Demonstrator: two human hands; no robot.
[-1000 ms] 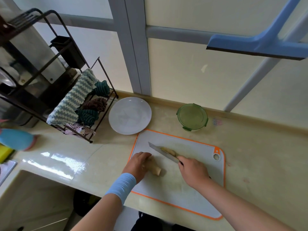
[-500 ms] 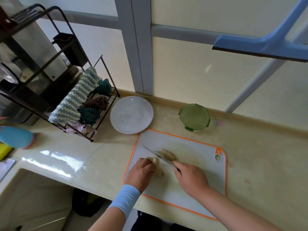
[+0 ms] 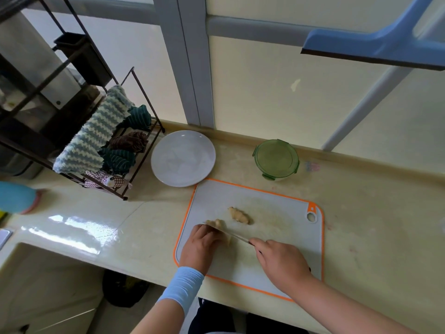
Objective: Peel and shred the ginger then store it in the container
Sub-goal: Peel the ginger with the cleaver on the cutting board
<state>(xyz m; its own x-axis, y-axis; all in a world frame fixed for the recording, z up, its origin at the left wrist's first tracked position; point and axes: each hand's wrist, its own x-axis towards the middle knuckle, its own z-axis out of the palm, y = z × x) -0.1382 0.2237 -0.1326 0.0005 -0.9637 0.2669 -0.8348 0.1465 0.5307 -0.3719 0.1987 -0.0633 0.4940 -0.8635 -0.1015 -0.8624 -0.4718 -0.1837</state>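
Ginger (image 3: 218, 223) is pinned to the board (image 3: 279, 235) by the left hand (image 3: 201, 245), while the knife (image 3: 235, 236) is gripped in the right hand (image 3: 281, 263). Fingertips could be nicked if the knobbly piece rolls under the blade.

The orange-rimmed white cutting board (image 3: 277, 208) lay at lower centre; the round white plate (image 3: 183, 158) sat just beside its upper-left corner, the round green plastic container (image 3: 276, 159) above it.
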